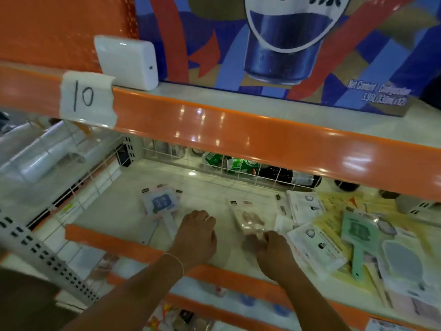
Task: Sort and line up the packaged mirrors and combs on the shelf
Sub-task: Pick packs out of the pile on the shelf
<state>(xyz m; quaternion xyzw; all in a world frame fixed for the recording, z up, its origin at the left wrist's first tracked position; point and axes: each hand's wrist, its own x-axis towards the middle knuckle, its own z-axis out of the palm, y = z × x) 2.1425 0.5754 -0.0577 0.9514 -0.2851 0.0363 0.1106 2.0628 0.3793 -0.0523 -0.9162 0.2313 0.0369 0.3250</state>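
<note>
Two hands work the middle shelf [133,187] at lower centre of the frame. We see the right hand [270,247] with fingers curled in, pinching the near end of a clear packet [249,219] that seems to hold a pink item; motion blur keeps us from saying which fingers close on it. The left hand [196,231] lies knuckles-up on the bare shelf just left of that packet, fingers bent under; whether they hold anything we cannot tell.

Left of centre, a blue hand mirror in its wrapper [159,204] lies flat, handle pointing toward the front edge, apart from both hands. At the right of the frame, unsorted packets overlap in a heap: a green hand mirror [356,232] on yellow cards, white printed packs [315,244] and a grey oval mirror [403,259].

We judge these goods light and flat, their film slick and liable to slide on the smooth shelf. The mirrors are probably breakable, so we would take each by its stiff edge or handle rather than the loose film.

Behind a white wire divider [214,167] at centre, bottles lie on their sides.
</note>
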